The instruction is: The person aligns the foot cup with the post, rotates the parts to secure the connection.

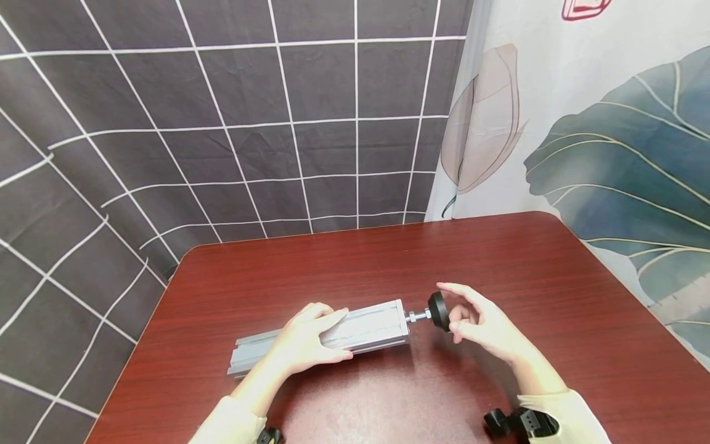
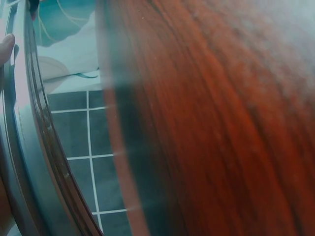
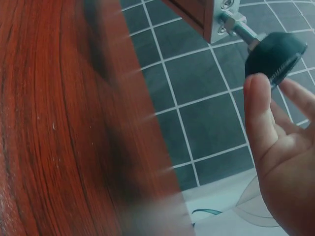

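My left hand (image 1: 305, 336) grips a silver aluminium profile (image 1: 368, 327), thumb along the near side and fingers over the top. The profile lies lengthwise left to right over the table, and in the left wrist view its grooved side (image 2: 37, 123) fills the left edge. From its right end plate a threaded bolt with nuts (image 3: 238, 27) sticks out, carrying a round black levelling foot (image 1: 439, 311). Around that foot my right hand (image 1: 479, 320) holds its thumb at the lower rim and its index finger at the top. The other fingers curl behind.
A reddish-brown wooden table (image 1: 355, 265) with rounded far corners lies beneath. Behind it and to the left hangs a dark grey cloth with a white grid (image 1: 322, 148). At the right is a white curtain with large leaf prints (image 1: 627, 160).
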`<state>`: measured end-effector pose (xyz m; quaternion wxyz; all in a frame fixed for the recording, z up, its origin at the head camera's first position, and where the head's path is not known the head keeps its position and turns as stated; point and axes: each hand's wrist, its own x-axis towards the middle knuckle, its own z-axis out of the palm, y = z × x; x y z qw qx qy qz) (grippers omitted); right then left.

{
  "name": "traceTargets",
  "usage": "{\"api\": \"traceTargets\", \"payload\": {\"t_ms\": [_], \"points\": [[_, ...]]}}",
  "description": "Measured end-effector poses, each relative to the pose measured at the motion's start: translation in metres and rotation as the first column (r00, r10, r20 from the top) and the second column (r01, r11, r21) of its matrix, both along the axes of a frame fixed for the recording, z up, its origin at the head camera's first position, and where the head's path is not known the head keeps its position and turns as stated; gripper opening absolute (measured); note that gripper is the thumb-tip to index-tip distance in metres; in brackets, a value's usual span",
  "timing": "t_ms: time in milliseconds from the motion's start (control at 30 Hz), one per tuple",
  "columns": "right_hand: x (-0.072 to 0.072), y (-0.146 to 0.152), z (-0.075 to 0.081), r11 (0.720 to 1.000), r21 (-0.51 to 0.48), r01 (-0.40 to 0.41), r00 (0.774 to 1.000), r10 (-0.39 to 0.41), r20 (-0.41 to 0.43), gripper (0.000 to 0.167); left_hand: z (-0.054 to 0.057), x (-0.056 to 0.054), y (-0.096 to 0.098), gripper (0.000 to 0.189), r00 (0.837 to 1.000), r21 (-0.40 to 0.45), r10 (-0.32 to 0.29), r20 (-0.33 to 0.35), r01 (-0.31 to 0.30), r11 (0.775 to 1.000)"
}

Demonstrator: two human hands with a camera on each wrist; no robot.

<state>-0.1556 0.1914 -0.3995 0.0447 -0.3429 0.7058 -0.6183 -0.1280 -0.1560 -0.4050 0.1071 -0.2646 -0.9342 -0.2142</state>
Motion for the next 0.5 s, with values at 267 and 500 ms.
{"api": "traceTargets", "payload": {"t_ms": [267,500], "points": [[0.0007,0.0019,-0.0019,1.000,0.016,-0.006,1.000,0.006,-0.016,0.071,-0.0003,-0.0009,-0.0007,0.070,1.000,-0.006,0.009,0.017,-0.009,1.000],[0.0002,-0.0005,-0.0031,0.993,0.066,0.100,0.995,-0.099,-0.023,0.045,-0.0009,-0.0004,-0.0001,0.070,1.000,-0.001,-0.011,0.009,0.011,1.000]]}}
